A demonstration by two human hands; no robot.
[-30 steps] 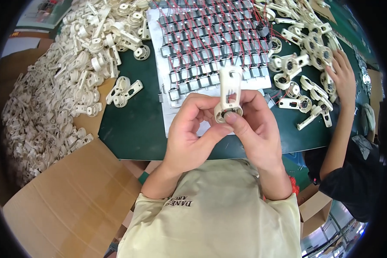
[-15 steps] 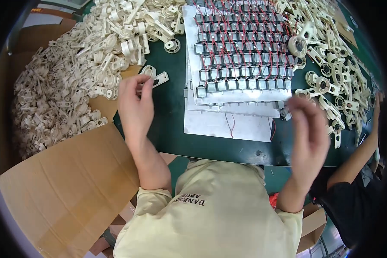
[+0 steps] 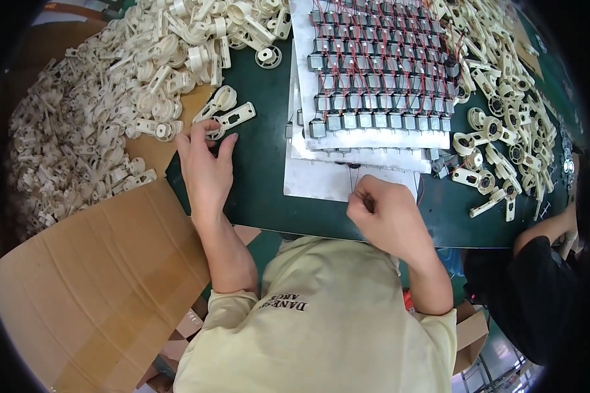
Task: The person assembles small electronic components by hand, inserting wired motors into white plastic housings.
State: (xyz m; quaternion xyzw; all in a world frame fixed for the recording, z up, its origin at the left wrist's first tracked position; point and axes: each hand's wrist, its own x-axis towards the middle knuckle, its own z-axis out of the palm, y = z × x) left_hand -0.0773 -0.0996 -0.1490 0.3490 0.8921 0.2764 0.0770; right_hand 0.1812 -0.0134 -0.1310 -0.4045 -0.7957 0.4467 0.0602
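My left hand [image 3: 206, 164] is at the table's left side, its thumb and fingers around the ring end of a cream plastic part [image 3: 237, 116]. That part's slotted arm points up and right. Just beyond it lies a second cream part [image 3: 224, 98] with a round cup. My right hand [image 3: 388, 213] is closed in a pinch over the front edge of the lowest pale sheet [image 3: 314, 187]. Thin wires run from a small black piece [image 3: 353, 166] down to its fingertips. What the fingers hold is hidden.
Stacked pale sheets carry rows of small metal motors [image 3: 380, 82] with red wires. A large heap of cream parts [image 3: 78, 124] fills the left, beside a cardboard box flap [image 3: 105, 281]. More cream parts [image 3: 491, 131] with dark round inserts lie right. Another person's arm [image 3: 547, 226] is at far right.
My right hand has moved left from the right-hand parts to the front of the sheets and closed. My left hand has come down around the cream part's ring.
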